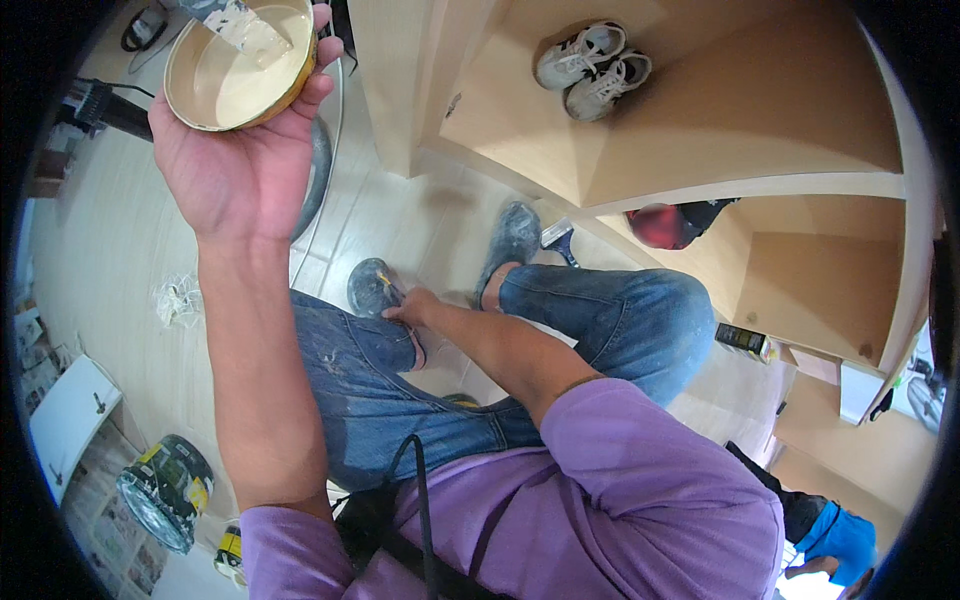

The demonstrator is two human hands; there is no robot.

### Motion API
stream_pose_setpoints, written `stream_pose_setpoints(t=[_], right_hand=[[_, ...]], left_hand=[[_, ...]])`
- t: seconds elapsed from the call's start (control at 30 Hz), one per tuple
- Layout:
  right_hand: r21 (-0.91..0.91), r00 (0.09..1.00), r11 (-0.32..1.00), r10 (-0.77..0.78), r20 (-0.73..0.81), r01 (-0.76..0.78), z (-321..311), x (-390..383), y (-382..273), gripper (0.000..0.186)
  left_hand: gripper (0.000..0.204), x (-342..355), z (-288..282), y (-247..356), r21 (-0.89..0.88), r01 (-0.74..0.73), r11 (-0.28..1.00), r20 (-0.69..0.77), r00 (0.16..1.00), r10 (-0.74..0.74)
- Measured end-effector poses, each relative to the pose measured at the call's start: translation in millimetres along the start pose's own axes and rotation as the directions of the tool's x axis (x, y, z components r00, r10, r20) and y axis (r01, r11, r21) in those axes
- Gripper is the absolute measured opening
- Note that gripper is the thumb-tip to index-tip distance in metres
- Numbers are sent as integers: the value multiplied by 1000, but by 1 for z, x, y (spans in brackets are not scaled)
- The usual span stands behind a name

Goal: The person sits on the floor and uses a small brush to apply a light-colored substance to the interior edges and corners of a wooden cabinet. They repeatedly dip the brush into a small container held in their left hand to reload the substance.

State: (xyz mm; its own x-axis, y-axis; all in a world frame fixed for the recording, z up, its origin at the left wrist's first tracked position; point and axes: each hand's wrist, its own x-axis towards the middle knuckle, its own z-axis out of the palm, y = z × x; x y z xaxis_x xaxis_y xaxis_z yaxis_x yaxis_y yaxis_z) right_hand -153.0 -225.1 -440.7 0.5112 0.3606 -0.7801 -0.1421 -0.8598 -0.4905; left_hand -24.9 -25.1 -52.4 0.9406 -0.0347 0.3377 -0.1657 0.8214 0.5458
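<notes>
My left hand (235, 185), palm up, grips a round shallow tin (181, 82) from beneath, fingers curled up its far right side; inside lies cream-coloured paste (222, 90), with a flat, smeared tool (243, 30) resting in it. My right hand (412, 308), lower and to the right, has its fingers bent beside a slim yellow-marked item (386, 283), too small to tell whether I grip it. Just left of that hand is my left shoe (366, 287); beyond it to the right, my right shoe (516, 232) and a flat brush (560, 243) on the floor. Farther up and right of it, a wooden cabinet (740, 120) holds white sneakers (592, 70) and, below them, a red rounded object (658, 226). Below my left hand, beside its forearm, stand a white string tangle (180, 300) and, lower, a dark bucket (168, 490).
</notes>
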Motion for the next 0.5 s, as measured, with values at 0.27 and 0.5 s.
stream_pose_setpoints(t=[0.27, 0.5], right_hand=[[-86, 994, 995, 37, -100, -46, 21, 2, -9, 82], [-124, 980, 992, -43, -193, 19, -58, 13, 4, 47]], left_hand=[[64, 0, -4, 2, 37, -19, 999, -9, 1000, 20], [64, 4, -12, 0, -51, -14, 999, 91, 996, 19]])
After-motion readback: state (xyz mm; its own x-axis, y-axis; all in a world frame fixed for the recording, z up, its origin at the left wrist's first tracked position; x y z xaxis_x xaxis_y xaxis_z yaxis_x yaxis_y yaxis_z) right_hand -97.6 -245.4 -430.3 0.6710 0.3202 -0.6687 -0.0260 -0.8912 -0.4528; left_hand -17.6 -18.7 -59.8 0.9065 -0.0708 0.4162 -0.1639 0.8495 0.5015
